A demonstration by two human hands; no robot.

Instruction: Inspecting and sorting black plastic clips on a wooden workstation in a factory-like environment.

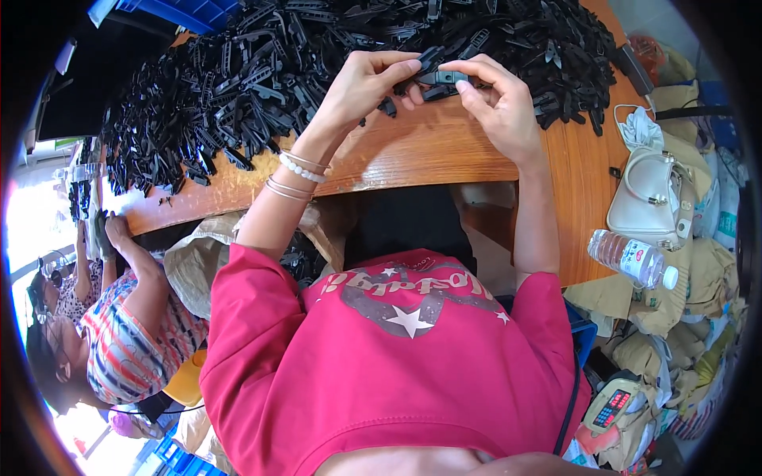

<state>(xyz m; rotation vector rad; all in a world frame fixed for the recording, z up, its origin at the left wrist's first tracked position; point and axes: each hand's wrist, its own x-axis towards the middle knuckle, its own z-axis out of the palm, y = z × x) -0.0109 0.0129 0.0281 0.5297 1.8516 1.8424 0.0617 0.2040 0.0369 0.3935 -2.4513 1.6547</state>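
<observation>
My left hand (361,86) and my right hand (500,103) meet above the wooden table (429,155). Together they pinch a small black plastic piece (438,76) between thumbs and fingertips. My left hand also grips a second black part (425,59) at its fingertips. Just beyond the hands lies a large heap of black plastic parts (262,71), spread over the far side of the table. Bead bracelets sit on my left wrist.
Another person (119,317) in a striped shirt sits at my left, hands at the table's edge. At my right lie a white handbag (655,198), a plastic water bottle (635,260), crumpled brown sacks and a small counting device (609,406). A blue crate (190,12) stands at the back.
</observation>
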